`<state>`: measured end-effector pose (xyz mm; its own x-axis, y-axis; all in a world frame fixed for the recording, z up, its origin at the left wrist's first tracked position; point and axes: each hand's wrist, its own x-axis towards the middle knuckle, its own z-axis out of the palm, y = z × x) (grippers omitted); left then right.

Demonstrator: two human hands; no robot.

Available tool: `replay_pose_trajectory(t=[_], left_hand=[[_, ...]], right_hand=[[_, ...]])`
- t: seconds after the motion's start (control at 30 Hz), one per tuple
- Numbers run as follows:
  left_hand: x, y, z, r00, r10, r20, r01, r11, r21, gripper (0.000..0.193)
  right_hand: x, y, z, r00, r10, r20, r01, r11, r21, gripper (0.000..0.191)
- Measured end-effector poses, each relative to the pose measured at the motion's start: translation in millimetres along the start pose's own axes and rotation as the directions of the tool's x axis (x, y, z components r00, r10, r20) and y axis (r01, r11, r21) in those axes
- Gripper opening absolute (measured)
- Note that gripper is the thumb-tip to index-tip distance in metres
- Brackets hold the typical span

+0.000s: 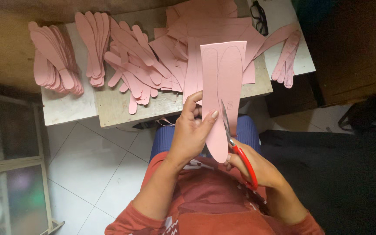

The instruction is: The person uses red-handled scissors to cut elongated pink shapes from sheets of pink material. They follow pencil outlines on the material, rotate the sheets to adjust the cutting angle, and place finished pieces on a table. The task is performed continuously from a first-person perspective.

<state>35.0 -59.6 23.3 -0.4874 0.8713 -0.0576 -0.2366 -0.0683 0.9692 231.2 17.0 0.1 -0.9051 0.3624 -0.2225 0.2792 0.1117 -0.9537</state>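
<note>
I held a pink sheet (pixel 223 87) upright in front of me, above my lap and just off the near edge of the desk (pixel 109 109). It was a long, narrow piece of thin pink material, square-cut at the top and already rounded at the bottom, with two slim sole-like outlines drawn in pencil side by side along it. Its long axis ran almost straight up and down, the rounded end pointing toward my chest and the square end toward the desk.

My left hand (pixel 192 130) had its fingers (pixel 214 115) pinched on the sheet's left edge, thumb in front. My right hand (pixel 257 167) gripped the red-handled scissors (pixel 236 143), whose blades stood against the sheet's right edge, pointing up.

On the desk lay piles of cut pink strips (pixel 131 56) and more pink sheets (pixel 205 26); a pair of black glasses (pixel 260 17) sat near the far right corner.
</note>
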Motion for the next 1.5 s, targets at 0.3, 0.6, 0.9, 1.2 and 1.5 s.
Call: replay_pose_trajectory(t=[0.3,0.6,0.9,1.2,1.5], left_hand=[[-1,-7,-2,0.999,-0.034,0.03,0.038,0.988,-0.151,0.048],[5,-16,-3,0.999,-0.017,0.043,0.026,0.973,-0.23,0.049],[13,-27,-6,1.0,0.021,0.012,-0.017,0.968,-0.25,0.036],[1,-37,-6,1.0,-0.006,0.005,0.007,0.989,-0.147,0.035],[18,-40,-3,0.998,0.03,0.056,-0.019,0.982,-0.189,0.042]], right_hand=[[8,-2,10,0.948,-0.317,-0.021,0.286,0.882,-0.374,0.025],[5,-16,23,0.96,0.056,-0.275,-0.111,0.975,-0.19,0.025],[3,-9,19,0.951,-0.095,-0.294,0.016,0.966,-0.259,0.024],[6,-2,11,0.982,-0.126,-0.138,0.097,0.974,-0.205,0.026],[7,-7,-3,0.979,-0.116,-0.167,0.085,0.98,-0.18,0.027]])
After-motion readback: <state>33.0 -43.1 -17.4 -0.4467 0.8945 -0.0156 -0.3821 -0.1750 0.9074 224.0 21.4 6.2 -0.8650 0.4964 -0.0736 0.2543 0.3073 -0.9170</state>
